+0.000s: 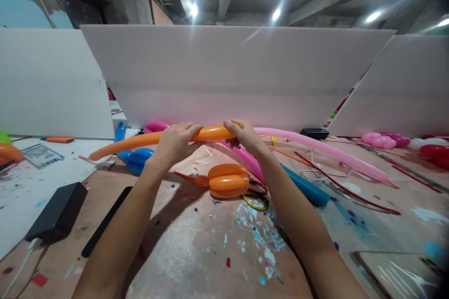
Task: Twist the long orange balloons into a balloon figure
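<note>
A long inflated orange balloon [212,132] stretches sideways above the table, its knotted end far out to the left. My left hand [177,142] is wrapped over its middle, fingers closed. My right hand [245,136] grips it near the right end, thumb on top and fingers beneath. Below both hands lies a twisted orange balloon piece [229,181] made of several bubbles, with a thin uninflated tail. Behind my right hand a long pink balloon [315,147] reaches to the right. A blue balloon shape [138,160] sits beside my left wrist, partly hidden by it.
White boards [238,74] stand along the back. A black power adapter [58,212] with a white cable is at left, beside a dark flat bar [107,222]. A teal balloon [307,186], a thin red balloon [351,191] and a phone [400,273] lie at right.
</note>
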### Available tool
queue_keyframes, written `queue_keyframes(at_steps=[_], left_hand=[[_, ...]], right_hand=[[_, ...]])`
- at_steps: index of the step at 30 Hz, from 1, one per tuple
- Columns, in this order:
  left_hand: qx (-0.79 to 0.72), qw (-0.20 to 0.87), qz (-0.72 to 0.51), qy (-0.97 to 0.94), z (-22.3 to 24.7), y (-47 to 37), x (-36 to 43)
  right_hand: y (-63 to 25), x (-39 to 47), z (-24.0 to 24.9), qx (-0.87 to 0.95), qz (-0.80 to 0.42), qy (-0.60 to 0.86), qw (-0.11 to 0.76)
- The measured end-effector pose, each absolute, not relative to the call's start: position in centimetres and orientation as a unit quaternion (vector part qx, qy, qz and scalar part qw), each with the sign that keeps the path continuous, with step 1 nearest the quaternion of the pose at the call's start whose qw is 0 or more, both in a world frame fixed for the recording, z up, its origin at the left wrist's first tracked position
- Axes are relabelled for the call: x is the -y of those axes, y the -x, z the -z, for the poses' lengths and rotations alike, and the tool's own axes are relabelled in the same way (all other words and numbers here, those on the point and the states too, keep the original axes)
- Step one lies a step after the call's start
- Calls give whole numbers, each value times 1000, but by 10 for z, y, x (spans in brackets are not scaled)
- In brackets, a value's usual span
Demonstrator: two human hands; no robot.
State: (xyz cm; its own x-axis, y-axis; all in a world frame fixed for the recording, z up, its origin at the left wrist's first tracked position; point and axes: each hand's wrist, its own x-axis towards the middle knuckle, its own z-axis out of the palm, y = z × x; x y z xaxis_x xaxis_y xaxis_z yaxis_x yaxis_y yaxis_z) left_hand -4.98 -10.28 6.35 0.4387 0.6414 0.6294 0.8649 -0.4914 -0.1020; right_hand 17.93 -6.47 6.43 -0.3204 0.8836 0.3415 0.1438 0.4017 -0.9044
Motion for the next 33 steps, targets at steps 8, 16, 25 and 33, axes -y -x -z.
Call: queue_keyframes(at_steps=[8,16,25,33], left_hand=[[461,147,232,844,-63,49,107],[459,-14,213,862,-69,53,109],[427,-259,250,830,-72,57,114],[451,-186,254,835,-76,58,118]], right_hand=[[-183,69,-67,706,-420,340,457],[-185,80,-73,733,-355,321,484],[-178,85,-69,796,-276,199,501],[-169,102,-75,845,-232,156,456]])
